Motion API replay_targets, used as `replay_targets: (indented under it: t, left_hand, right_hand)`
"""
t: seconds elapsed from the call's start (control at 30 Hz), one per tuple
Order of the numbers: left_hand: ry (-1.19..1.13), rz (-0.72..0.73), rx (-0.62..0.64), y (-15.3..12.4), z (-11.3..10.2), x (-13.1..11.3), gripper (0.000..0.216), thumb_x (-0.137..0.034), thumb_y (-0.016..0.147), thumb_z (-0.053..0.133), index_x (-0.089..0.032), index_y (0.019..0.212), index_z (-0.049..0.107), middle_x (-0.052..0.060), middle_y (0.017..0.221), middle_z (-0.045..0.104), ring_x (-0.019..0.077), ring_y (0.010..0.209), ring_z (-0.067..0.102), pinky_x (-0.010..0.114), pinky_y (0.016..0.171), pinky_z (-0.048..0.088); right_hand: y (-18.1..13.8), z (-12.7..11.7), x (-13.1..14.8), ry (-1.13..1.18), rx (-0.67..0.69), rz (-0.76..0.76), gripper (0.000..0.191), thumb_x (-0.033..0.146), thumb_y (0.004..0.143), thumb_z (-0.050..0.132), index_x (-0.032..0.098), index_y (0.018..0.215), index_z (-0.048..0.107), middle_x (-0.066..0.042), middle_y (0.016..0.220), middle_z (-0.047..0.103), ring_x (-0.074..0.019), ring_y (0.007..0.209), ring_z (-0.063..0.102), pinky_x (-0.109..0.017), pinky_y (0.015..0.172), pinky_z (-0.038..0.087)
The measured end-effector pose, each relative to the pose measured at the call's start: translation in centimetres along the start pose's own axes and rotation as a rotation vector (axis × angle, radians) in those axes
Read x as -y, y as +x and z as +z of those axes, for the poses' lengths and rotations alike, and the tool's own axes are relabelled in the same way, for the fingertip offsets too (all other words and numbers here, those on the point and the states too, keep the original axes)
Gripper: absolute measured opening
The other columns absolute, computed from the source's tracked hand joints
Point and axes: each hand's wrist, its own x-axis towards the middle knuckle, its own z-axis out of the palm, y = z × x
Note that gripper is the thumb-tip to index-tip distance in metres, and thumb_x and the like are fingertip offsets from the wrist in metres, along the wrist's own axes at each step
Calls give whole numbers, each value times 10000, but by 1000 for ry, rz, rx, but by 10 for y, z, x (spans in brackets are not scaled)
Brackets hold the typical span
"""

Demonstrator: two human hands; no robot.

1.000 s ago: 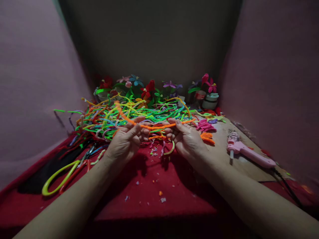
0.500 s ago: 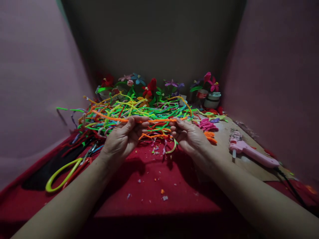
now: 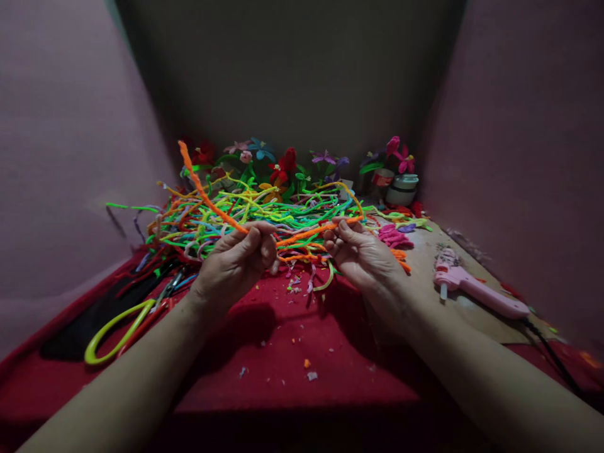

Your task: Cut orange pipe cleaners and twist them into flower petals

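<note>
An orange pipe cleaner (image 3: pixel 302 236) stretches between my two hands above the red cloth. My left hand (image 3: pixel 240 255) pinches it between thumb and fingers, and its long free end rises up and to the left. Near its other end my right hand (image 3: pixel 356 251) grips it with thumb and forefinger, a short tip sticking out to the right. The strand dips to a bend beside my left fingers. Just behind both hands lies a tangled pile of pipe cleaners (image 3: pixel 264 204) in many colours.
Scissors with a yellow handle (image 3: pixel 120 330) lie at left on a dark item. A pink glue gun (image 3: pixel 476 289) rests on a board (image 3: pixel 425 324) at right, beside pink fuzzy pieces (image 3: pixel 395 236). Fuzzy flowers (image 3: pixel 283 167) stand behind the pile. Scraps dot the red cloth (image 3: pixel 302 390).
The orange pipe cleaner was nearly straight between my hands; now it bends at my left hand. Its left end has swung upward. My left fingers have curled in more.
</note>
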Motion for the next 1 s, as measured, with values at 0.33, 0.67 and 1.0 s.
replay_targets:
  t: [0.33, 0.67, 1.0]
  left_hand:
    - [-27, 1, -42, 0, 1, -2, 116, -224, 769, 610, -138, 830, 659, -14, 588, 499, 90, 521, 474, 228, 483, 461]
    - [42, -178, -211, 4, -11, -9, 147, -188, 774, 585, -115, 884, 652, 37, 710, 623, 81, 509, 539, 198, 427, 448]
    - [861, -435, -407, -67, -84, -85, 168, -264, 597, 714, -153, 722, 694, 51, 593, 641, 117, 474, 545, 185, 401, 415]
  right_hand:
    - [3, -4, -2, -74, 152, -74, 144, 68, 768, 582, 186, 686, 600, 30, 705, 648, -82, 671, 612, -219, 681, 508]
    - [-3, -1, 0, -344, 176, -146, 81, 166, 679, 688, 160, 721, 619, 5, 602, 627, -107, 554, 605, -211, 515, 496]
    - [-4, 0, 1, -369, 109, -171, 93, 141, 669, 690, 172, 662, 603, 20, 571, 593, -89, 525, 567, -188, 461, 452]
